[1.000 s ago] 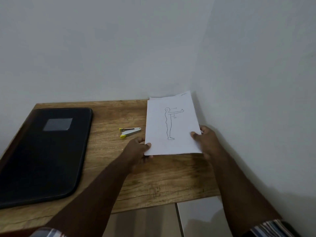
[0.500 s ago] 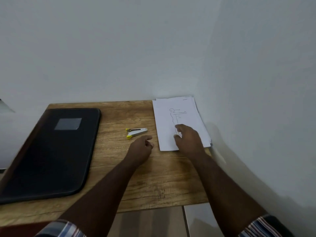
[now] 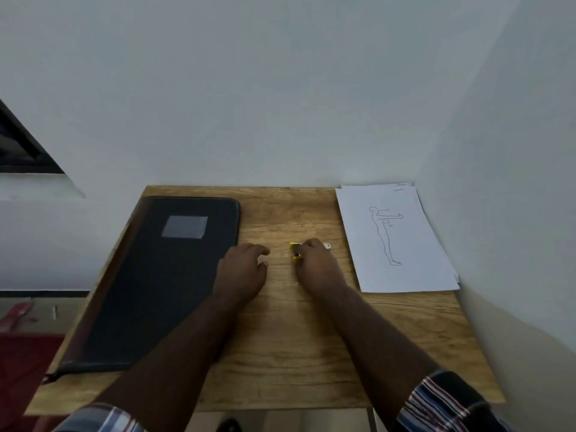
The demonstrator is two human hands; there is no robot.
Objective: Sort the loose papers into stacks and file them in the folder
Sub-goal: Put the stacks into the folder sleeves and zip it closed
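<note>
Just right of the folder (image 3: 162, 275), left hand (image 3: 241, 271) rests loose on the table (image 3: 311, 353), holding nothing. Further right of the folder, right hand (image 3: 314, 265) covers the staple remover (image 3: 295, 252); grip unclear. Paper stack (image 3: 396, 241) lies far right of the folder, at the wall.

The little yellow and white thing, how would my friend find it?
Look at the wooden table, between the black folder and the paper stack. The stapler remover lies under the right hand, the only yellow thing there.
</note>
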